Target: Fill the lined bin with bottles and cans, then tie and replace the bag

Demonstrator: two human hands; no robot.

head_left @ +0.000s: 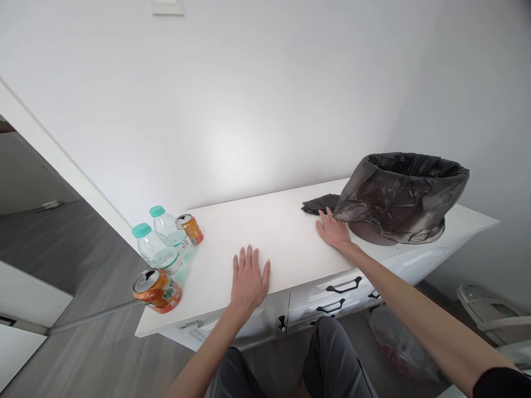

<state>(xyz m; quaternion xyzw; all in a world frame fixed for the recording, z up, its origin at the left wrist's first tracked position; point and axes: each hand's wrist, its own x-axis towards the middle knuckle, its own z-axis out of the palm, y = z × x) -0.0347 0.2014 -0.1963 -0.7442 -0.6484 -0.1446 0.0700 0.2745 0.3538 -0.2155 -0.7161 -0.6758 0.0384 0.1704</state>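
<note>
**On a flat white cabinet top (282,232): a left hand (249,279) and a right hand (334,231), palms down.**

Clock directions are read from the middle of the cabinet top, with the pale, plain wall (257,110) at 12. At 2 o'clock lies a folded, flat piece of black plastic film (320,203); the fingertips of the right hand overlap its near edge in this view, though contact cannot be told. The right hand rests at 3, its fingers slightly spread and pinching nothing visible. Farther out, between 2 and 3, a translucent black plastic bag (398,202) hangs over a round, brownish container (369,233), whose lower wall shows beneath the loose hem, just beside the right hand. The left hand lies at 7, fingers a little apart, thumb held away, grasping nothing.

Well apart, at 9 o'clock, stand two clear plastic bottles with turquoise caps (155,249) and, near them, a small orange metal can (191,229). A larger-looking orange can with green markings (161,293) stands upright at 8, by the edge. Below the top, at 4, are black curved drawer handles (345,286); at 6, grey-trousered knees (336,348).
</note>
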